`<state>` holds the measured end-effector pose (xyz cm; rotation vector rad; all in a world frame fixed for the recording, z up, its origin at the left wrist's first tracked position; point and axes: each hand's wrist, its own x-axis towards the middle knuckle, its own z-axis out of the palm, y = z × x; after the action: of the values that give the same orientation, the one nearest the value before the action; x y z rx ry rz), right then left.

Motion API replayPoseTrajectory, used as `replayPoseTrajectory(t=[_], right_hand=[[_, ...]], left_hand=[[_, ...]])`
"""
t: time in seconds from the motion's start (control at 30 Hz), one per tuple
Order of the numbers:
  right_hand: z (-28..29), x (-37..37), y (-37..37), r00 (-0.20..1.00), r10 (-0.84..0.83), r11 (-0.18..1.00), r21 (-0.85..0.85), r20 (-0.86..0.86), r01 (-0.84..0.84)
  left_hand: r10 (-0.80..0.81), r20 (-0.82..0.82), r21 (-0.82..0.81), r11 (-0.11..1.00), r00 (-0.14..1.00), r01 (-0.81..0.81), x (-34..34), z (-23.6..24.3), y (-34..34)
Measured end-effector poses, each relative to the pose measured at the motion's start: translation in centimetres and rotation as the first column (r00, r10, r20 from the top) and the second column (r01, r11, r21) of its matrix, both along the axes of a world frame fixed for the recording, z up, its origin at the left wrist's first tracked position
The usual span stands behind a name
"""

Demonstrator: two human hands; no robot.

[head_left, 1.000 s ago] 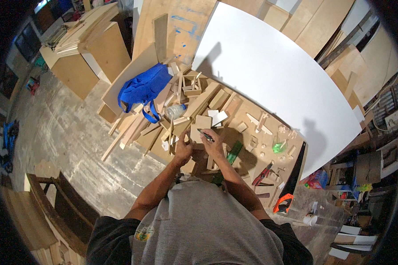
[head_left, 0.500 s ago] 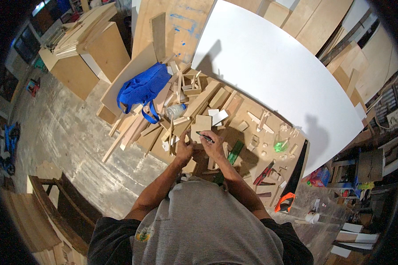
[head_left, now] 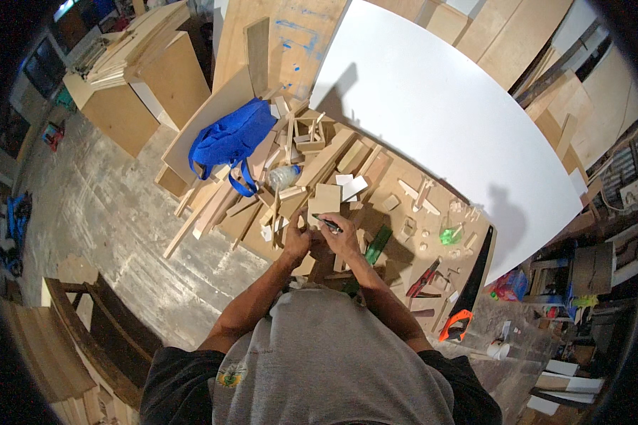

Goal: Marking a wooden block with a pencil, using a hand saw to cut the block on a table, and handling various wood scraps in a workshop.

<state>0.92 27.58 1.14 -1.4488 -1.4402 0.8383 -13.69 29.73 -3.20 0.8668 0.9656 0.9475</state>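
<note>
In front of my chest, my left hand is closed at the lower left edge of a small, flat wooden block. My right hand pinches a dark pen, its tip pointing left at the block's lower part. The fingertips of my left hand are partly hidden. Just right of my right hand lies a green strip. White pieces rest beyond the block, and a clear plastic bottle lies to its upper left.
A blue bag lies on wood offcuts at the left. A handsaw with an orange handle and red-handled pliers lie on the right. Behind the worktable stands a large white panel. A dark wooden frame stands at the lower left.
The pen tip has shifted slightly left and down over the block, with my right hand moving a little. My left hand stays nearly where it was.
</note>
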Motion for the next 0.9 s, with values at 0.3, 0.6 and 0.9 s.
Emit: replayPoseTrajectory(t=[0.3,0.6,0.9], right_hand=[[-0.2,0.0,0.0,0.997,0.028,0.998,0.057,0.076,-0.032],[-0.4,0.8,1.7,0.996,-0.065,0.993,0.099,0.067,0.059],[-0.5,1.2,2.3,0.998,-0.054,0.998,0.044,0.024,0.053]], left_hand=[[0.013,-0.073,0.085,0.996,0.997,-0.007,-0.1,-2.4,0.3],[-0.012,-0.106,0.089,0.996,0.994,0.021,-0.3,-0.9,0.2],[0.001,-0.051,0.116,0.993,0.999,0.005,-0.3,-0.1,-0.2]])
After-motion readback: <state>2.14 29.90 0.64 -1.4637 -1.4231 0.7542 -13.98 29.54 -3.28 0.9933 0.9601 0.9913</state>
